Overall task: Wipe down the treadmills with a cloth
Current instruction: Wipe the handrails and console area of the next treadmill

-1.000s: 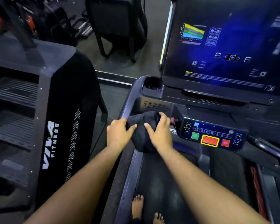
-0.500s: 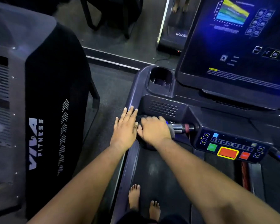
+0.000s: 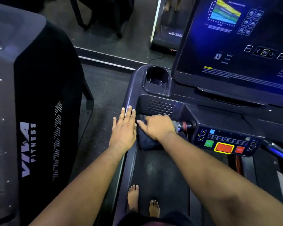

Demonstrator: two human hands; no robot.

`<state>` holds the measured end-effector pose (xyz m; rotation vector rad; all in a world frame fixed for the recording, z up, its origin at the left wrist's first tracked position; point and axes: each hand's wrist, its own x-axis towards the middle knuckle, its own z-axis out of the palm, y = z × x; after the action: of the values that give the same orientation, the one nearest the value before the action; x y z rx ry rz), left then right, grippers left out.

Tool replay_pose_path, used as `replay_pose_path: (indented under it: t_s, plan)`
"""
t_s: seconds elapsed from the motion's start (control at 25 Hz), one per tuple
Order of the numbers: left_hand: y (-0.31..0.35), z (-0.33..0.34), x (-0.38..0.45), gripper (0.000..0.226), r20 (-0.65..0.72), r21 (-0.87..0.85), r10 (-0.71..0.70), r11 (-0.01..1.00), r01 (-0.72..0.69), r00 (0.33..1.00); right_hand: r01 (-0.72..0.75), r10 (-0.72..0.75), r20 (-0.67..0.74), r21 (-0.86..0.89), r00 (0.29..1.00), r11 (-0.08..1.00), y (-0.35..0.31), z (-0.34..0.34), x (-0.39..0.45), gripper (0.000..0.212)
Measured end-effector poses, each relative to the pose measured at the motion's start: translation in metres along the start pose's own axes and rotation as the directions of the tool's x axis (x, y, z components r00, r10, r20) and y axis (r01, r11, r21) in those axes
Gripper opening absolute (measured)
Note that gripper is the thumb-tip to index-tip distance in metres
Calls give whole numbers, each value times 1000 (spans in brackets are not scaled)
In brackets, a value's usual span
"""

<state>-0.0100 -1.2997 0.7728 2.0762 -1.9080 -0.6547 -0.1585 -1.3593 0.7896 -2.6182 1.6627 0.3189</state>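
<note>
Right hand is closed over a dark navy folded cloth, fingers curled on top and pressing it against the left handlebar of the dark grey treadmill, just below the perforated vent panel. Most of the cloth hangs out beneath the palm toward the black running belt. Left hand lies flat and open, fingers extended along the treadmill's left side rail, holding nothing; its thumb side sits just beside the cloth and the right hand's thumb. One recessed oval cup holder at the console's left corner appears to hold nothing, though its floor is in shadow. Right of the cloth, a control panel with green, red and yellow-bordered buttons is mounted under a lit blue display screen. Two bare feet stand on the belt. A black machine marked "VIVA FITNESS" stands to the left.
</note>
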Motion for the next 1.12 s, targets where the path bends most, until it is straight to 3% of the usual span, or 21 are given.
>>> replay_pose_path:
  t_s: [0.04, 0.12, 0.24, 0.4, 0.44, 0.56, 0.64, 0.84, 1.0, 1.04, 1.12]
  plan:
    - [0, 0, 0, 58, 0, 1, -3, 1000, 3, 1000, 8, -8, 26, -3, 1000, 1000, -2, -2, 1, 63]
    - [-1, 0, -1, 58, -5, 18, 5, 1000, -5, 1000, 45, -51, -64, -84, 997, 995, 6, 9, -19, 64]
    - [-1, 0, 0, 59, -13, 27, 16, 1000, -15, 1000, 62, -82, -92, -206, 992, 977, 16, 26, -51, 80]
    - [-1, 0, 0, 59, -5, 31, 5, 1000, -4, 1000, 81, -79, 133, -6, 988, 997, 22, -10, -2, 91]
    - [0, 0, 0, 59, -2, 25, 7, 1000, -7, 1000, 83, -84, 131, 14, 988, 996, 23, -10, 0, 89]
    - [0, -1, -2, 58, -12, 19, 14, 1000, -14, 1000, 81, -95, -79, -167, 992, 983, 24, 10, -30, 82]
    - [-1, -1, -1, 58, -8, 13, 14, 1000, -13, 1000, 55, -75, -89, -209, 993, 976, 26, 18, -41, 83]
    - [-1, 2, 0, 58, -16, 17, 9, 1000, -9, 1000, 59, -57, 172, -8, 983, 998, 32, -11, -1, 86]
    - [0, 1, -1, 58, -17, 21, 16, 1000, -15, 1000, 23, -41, -97, -179, 994, 984, 28, 12, -41, 80]
    - [-1, 1, 0, 58, -16, 26, 17, 1000, -17, 1000, 17, -41, -114, -206, 993, 978, 29, 15, -45, 82]
    - [-2, 2, 1, 57, -19, 24, 13, 1000, -12, 1000, 57, -56, 8, -171, 998, 984, 32, 6, -30, 83]
